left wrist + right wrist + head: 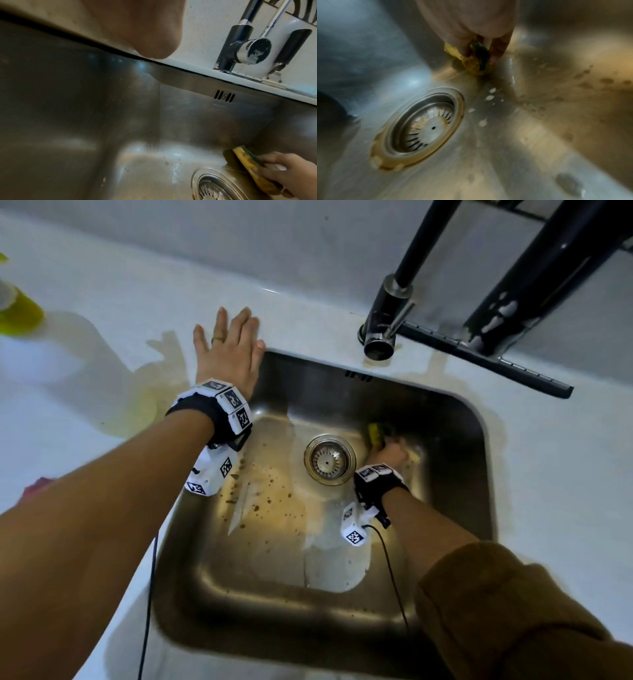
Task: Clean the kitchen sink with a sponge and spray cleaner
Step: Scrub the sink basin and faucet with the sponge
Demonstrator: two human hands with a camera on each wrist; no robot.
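While the bench (85, 392) spreads pale and wet-stained around it, the steel sink (455, 412) is where the action is, its floor streaked with foam and dotted with brown specks toward the near-left side. At the sink's far edge stands the dark tap (387, 316), and in the middle of the floor sits the round drain (329, 459), ringed with yellowish grime.

Over at the far-left corner of the sink, the left hand (227, 350) lies flat on the bench, fingers straight and spread, holding nothing, apparently a brace. Down in the basin, the right hand (388, 454) has its fingers curled round the sponge (247, 165), pressing it to the sink floor just beside the drain, on the side toward the far-right corner.

That sponge looks soft and soaked: yellow foam with a dark green scrub layer, bent under the grip in the right wrist view. I'd judge it light, squashy and slippery with suds, so the hold belongs across its back, thumb on one long edge and fingers on the other. The steel is stiff and slick; firm pressure should suit it.
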